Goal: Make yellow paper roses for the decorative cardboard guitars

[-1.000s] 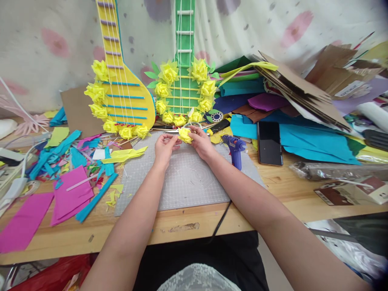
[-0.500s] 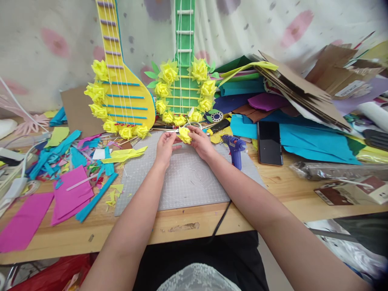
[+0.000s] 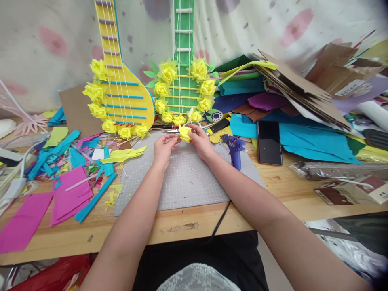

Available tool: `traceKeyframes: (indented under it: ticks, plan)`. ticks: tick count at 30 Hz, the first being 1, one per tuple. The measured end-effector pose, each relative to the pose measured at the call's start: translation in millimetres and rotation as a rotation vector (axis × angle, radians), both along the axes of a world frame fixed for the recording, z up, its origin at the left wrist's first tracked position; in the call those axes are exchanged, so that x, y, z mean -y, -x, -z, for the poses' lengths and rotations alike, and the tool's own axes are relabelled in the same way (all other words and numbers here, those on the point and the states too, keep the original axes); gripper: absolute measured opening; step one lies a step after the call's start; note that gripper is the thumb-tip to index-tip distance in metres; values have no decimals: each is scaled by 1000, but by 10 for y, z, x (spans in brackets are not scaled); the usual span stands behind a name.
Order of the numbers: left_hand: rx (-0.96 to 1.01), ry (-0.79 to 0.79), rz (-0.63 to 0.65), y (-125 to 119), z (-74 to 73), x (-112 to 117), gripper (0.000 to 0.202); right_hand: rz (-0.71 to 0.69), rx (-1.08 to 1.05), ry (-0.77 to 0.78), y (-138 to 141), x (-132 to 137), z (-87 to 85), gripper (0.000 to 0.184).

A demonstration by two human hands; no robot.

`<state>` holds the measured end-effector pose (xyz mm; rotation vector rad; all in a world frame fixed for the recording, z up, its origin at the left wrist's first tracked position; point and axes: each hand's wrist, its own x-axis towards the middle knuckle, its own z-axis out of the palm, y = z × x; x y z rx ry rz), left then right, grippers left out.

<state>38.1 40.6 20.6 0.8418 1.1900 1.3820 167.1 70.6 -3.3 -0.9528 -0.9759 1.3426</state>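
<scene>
Nearest to you, the front edge of the desk (image 3: 206, 222) runs above your lap, and a gray cutting mat (image 3: 178, 186) lies on it between your forearms. Over the mat's far part, your right hand (image 3: 200, 140) pinches a yellow flower (image 3: 184, 133) between thumb and fingers, at the flower's right side. Your left hand (image 3: 164, 147) is just beside the flower's left side, its fingers bent and brought close to the thumb; you cannot tell from this view whether it grips a petal. To your left lie magenta sheets (image 3: 71, 194) and, farther in, a yellow paper strip (image 3: 127, 154). On your right, a blue glue gun (image 3: 235, 149) rests on the mat, with a phone (image 3: 269, 143) beyond its right side. Just behind the flower are scissors (image 3: 172, 130). Farther back stand a yellow guitar shape (image 3: 130, 91) and a green guitar shape (image 3: 174, 93), both trimmed with similar flowers, before a patterned curtain (image 3: 236, 32).
</scene>
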Motion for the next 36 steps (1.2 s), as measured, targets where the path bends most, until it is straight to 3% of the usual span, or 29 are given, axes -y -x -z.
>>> traceKeyframes:
  ticks: [5, 14, 25, 33, 36]
  plan:
    - [20, 74, 15, -8, -17, 11, 19, 91, 119, -60, 14, -20, 39, 41]
    - [62, 133, 37, -6, -40, 9, 11, 116, 147, -96, 21, -7, 36, 42]
    - [-37, -108, 95, -22, 21, -16, 27, -13, 104, -76, 32, 64, -34, 38]
    - [8, -137, 2, 8, 40, -49, 29, -31, 108, -82, 32, 64, -35, 38]
    - [56, -82, 7, 10, 45, -62, 31, -43, 103, -76, 29, 65, -38, 39]
